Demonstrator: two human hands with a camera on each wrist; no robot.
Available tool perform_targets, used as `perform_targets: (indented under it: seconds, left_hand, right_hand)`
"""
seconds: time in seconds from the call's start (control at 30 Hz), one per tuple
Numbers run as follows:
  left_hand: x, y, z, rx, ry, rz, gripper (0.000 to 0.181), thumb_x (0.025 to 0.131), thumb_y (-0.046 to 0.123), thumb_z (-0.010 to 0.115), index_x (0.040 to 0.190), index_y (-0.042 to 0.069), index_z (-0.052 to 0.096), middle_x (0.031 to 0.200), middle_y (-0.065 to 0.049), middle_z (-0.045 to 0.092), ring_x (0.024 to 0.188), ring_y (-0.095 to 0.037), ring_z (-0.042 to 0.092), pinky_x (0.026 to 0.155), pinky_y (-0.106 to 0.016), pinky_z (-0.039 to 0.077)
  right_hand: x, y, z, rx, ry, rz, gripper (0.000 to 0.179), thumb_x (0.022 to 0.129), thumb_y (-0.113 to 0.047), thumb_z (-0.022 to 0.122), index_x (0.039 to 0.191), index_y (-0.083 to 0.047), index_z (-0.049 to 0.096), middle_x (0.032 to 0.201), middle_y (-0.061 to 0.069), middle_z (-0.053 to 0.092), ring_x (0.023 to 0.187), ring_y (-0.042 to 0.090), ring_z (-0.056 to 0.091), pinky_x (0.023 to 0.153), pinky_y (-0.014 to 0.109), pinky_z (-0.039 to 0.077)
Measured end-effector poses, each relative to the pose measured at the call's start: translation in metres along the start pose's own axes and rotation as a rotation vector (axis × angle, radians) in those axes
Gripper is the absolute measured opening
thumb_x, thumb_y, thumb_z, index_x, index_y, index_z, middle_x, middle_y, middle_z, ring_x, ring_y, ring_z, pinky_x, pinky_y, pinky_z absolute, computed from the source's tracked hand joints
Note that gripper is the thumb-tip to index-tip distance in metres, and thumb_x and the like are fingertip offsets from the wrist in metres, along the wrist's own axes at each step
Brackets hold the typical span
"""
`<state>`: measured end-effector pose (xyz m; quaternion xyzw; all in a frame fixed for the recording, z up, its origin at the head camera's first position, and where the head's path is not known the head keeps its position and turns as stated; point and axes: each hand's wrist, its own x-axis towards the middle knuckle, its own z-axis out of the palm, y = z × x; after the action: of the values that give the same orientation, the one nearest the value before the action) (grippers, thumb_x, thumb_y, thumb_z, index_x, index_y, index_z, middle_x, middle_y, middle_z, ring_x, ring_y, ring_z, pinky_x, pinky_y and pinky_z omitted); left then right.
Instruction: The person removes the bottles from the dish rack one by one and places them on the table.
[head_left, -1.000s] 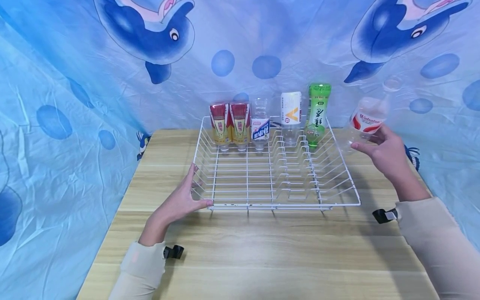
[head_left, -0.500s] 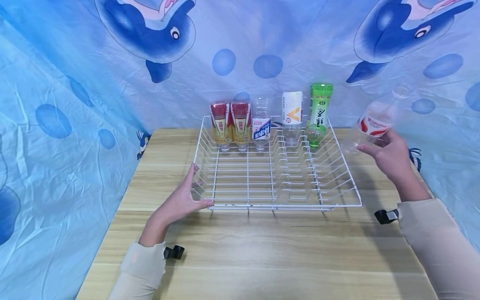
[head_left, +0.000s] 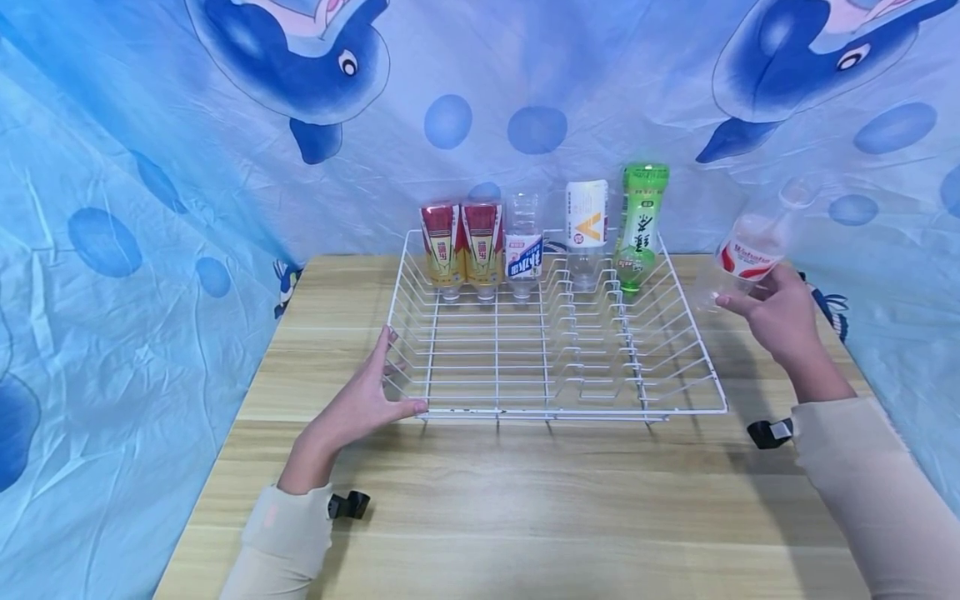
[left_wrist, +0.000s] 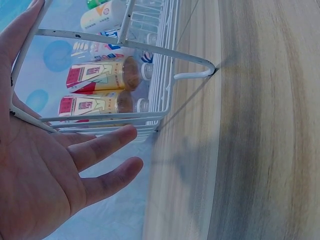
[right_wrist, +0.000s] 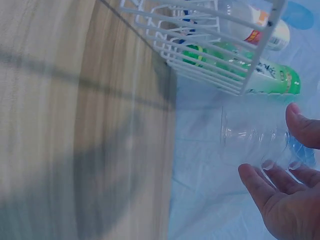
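Note:
My right hand (head_left: pixel 783 321) holds a clear plastic bottle (head_left: pixel 757 242) with a red and white label, to the right of the rack. Its neck is up and leans right; the base shows in the right wrist view, apart from the table. My left hand (head_left: pixel 360 396) rests against the front left corner of a white wire dish rack (head_left: pixel 517 411), thumb along the front rim and fingers fairly straight by the left side. Along the rack's back stand upside-down bottles: two red and yellow ones (head_left: pixel 462 242), a clear one (head_left: pixel 522 254), a white-labelled one (head_left: pixel 587 217) and a green one (head_left: pixel 639 225).
The rack stands on a wooden table (head_left: pixel 510 508). A blue cloth with dolphins (head_left: pixel 480 75) hangs behind and at the sides. Raised wire dividers (head_left: pixel 600 350) run front to back in the rack's right half.
The right hand and its bottle have shifted slightly right, and the bottle's tilt has changed a little. The left hand and the rack keep their places.

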<state>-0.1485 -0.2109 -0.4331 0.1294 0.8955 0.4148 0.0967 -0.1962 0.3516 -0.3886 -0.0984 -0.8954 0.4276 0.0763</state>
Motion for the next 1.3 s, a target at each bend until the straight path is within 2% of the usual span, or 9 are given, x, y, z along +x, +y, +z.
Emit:
perform_targets:
  seconds: [0.2, 0.37, 0.6, 0.9, 1.1, 1.3]
  left_hand:
    - [0.0, 0.0, 0.0, -0.014, 0.003, 0.018, 0.126, 0.069, 0.058, 0.077, 0.151, 0.028, -0.014, 0.159, -0.004, 0.007, 0.128, -0.034, 0.039, 0.097, -0.054, 0.04]
    - [0.0, 0.0, 0.0, -0.012, 0.006, 0.027, 0.128, 0.069, 0.057, 0.078, 0.151, 0.025, -0.014, 0.159, -0.002, 0.006, 0.127, -0.034, 0.04, 0.098, -0.053, 0.04]
    - [0.0, 0.001, 0.0, -0.008, 0.001, 0.018, 0.127, 0.069, 0.058, 0.078, 0.15, 0.029, -0.015, 0.159, -0.002, 0.006, 0.128, -0.033, 0.04, 0.099, -0.053, 0.039]
    - [0.0, 0.001, 0.001, -0.001, -0.002, 0.001, 0.129, 0.068, 0.059, 0.078, 0.152, 0.025, -0.014, 0.159, 0.0, 0.006, 0.128, -0.031, 0.04, 0.099, -0.053, 0.038]
    - [-0.001, 0.0, 0.001, -0.009, 0.0, -0.002, 0.128, 0.068, 0.058, 0.078, 0.151, 0.026, -0.014, 0.158, -0.001, 0.008, 0.128, -0.031, 0.04, 0.099, -0.053, 0.039]
    - [-0.001, 0.0, 0.001, -0.01, 0.005, 0.001, 0.128, 0.068, 0.058, 0.078, 0.151, 0.027, -0.014, 0.158, -0.001, 0.01, 0.126, -0.029, 0.042, 0.096, -0.053, 0.041]
  right_hand:
    - [0.005, 0.012, 0.004, -0.011, -0.004, -0.014, 0.075, 0.086, -0.034, 0.071, 0.148, -0.015, 0.032, 0.147, 0.017, 0.037, 0.126, 0.041, 0.043, 0.093, 0.059, 0.041]
    - [0.007, 0.018, 0.005, 0.005, -0.018, 0.018, 0.077, 0.087, -0.034, 0.07, 0.149, -0.015, 0.029, 0.149, 0.018, 0.034, 0.128, 0.041, 0.04, 0.095, 0.059, 0.039]
    - [0.008, 0.024, 0.008, 0.032, -0.043, 0.071, 0.082, 0.087, -0.035, 0.069, 0.15, -0.01, 0.023, 0.151, 0.02, 0.028, 0.131, 0.043, 0.034, 0.097, 0.06, 0.036]
    - [0.01, 0.032, 0.015, 0.025, -0.024, 0.038, 0.076, 0.088, -0.027, 0.07, 0.147, -0.004, 0.028, 0.146, 0.023, 0.036, 0.127, 0.044, 0.039, 0.093, 0.058, 0.041]
    - [0.01, 0.034, 0.017, 0.042, -0.043, 0.056, 0.078, 0.088, -0.025, 0.07, 0.149, -0.008, 0.025, 0.149, 0.021, 0.031, 0.13, 0.044, 0.036, 0.096, 0.059, 0.038]
    - [0.012, 0.04, 0.018, 0.038, -0.032, 0.055, 0.076, 0.088, -0.025, 0.069, 0.148, -0.005, 0.027, 0.148, 0.022, 0.033, 0.128, 0.043, 0.038, 0.097, 0.057, 0.038]
